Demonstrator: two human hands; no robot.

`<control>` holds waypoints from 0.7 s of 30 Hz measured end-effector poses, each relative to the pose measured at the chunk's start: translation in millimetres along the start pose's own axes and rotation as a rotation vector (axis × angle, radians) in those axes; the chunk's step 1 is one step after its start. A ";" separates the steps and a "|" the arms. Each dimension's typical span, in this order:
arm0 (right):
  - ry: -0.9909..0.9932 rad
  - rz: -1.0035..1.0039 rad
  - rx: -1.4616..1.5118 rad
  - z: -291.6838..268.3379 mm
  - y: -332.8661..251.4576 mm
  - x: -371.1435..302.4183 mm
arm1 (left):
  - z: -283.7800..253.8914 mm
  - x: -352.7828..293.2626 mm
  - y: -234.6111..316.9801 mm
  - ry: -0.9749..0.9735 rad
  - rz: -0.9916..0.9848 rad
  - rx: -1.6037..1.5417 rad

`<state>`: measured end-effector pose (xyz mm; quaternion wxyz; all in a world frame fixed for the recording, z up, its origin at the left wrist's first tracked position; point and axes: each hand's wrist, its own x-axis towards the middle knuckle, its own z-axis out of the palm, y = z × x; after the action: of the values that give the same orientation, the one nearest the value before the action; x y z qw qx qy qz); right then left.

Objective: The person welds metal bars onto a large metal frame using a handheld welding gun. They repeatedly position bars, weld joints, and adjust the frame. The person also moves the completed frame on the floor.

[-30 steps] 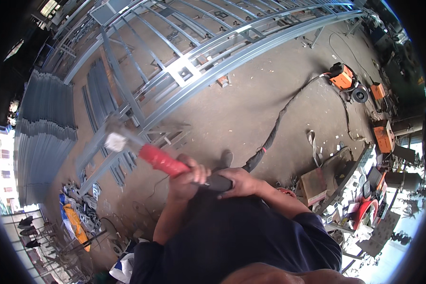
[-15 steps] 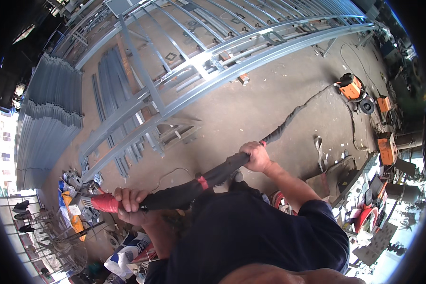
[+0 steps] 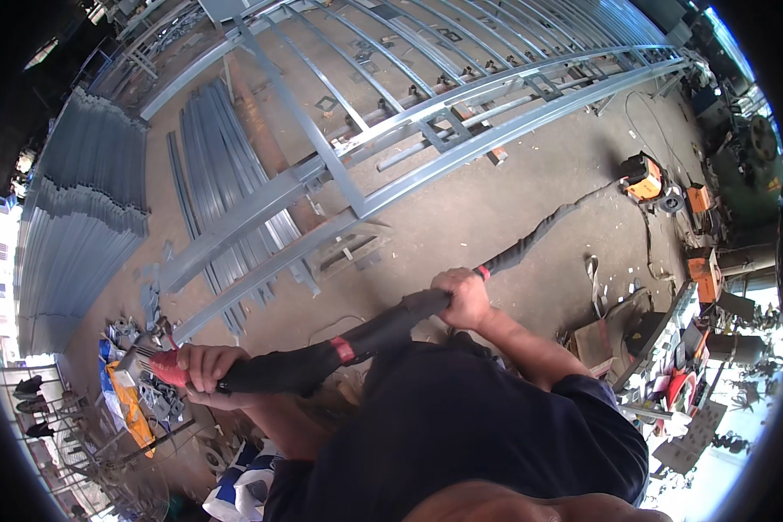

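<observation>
Across my body runs a thick black-sheathed cable bundle [image 3: 378, 329], banded with red tape. My left hand [image 3: 210, 372] is wrapped round it near its left end, beside a red-taped part [image 3: 167, 367] from which several thin prongs or strands stick out; their kind is unclear. Farther right, my right hand [image 3: 464, 297] grips the same bundle, just short of another red band. From there the bundle trails along the floor to an orange-and-black machine [image 3: 644, 177] at the far right.
A long grey metal frame [image 3: 365, 200] with crossbars spans the far side. Stacked metal lengths [image 3: 83, 217] stand at the left, with loose profiles [image 3: 226, 174] beside them. A cluttered bench [image 3: 661, 348] is at the right. White-and-blue sacks [image 3: 239, 483] lie at lower left.
Both hands keep their grip on the cable bundle. Its left end and my left hand sit a little farther left in view. The metal frame appears shifted right as the view has moved.
</observation>
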<state>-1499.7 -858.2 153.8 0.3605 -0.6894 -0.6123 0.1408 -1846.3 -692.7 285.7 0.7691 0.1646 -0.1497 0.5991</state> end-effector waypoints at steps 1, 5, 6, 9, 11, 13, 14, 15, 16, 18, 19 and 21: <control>-0.022 0.001 0.014 15.0 -8.1 4.5 | -3.4 10.7 12.8 -0.001 -0.001 0.007; -0.112 0.008 0.058 60.1 -41.8 23.0 | -15.2 48.0 55.6 -0.067 0.037 0.005; -0.125 0.007 0.086 71.5 -45.4 27.3 | -16.7 55.7 64.2 -0.085 0.051 0.019; -0.211 0.057 0.104 92.0 -49.7 38.8 | -22.5 76.3 80.7 -0.123 0.071 0.057; -0.244 0.089 0.091 97.5 -48.2 44.3 | -26.4 84.4 80.8 -0.116 0.051 0.068; -0.281 0.115 0.076 99.3 -46.7 49.6 | -25.5 88.7 79.7 -0.112 0.006 0.096; -0.268 0.108 0.103 95.2 -44.8 52.3 | -25.7 89.1 76.2 -0.111 -0.021 0.113; -0.256 0.100 0.130 86.7 -42.1 54.3 | -25.9 89.4 70.9 -0.109 -0.046 0.131; -0.247 0.092 0.161 80.2 -36.7 53.7 | -27.2 90.0 62.4 -0.093 -0.089 0.147; -0.308 0.188 0.153 75.6 -11.6 39.5 | -33.4 94.4 40.2 -0.058 -0.169 0.181; -0.299 0.183 0.147 72.5 -1.8 35.6 | -37.2 96.0 33.8 -0.083 -0.204 0.219; -0.396 0.235 0.114 64.1 25.0 24.1 | -51.5 102.5 13.5 -0.131 -0.308 0.287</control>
<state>-1516.9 -814.3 98.1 0.2529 -0.6933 -0.5778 0.3486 -1833.3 -577.9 284.1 0.8088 0.3317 -0.0857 0.4780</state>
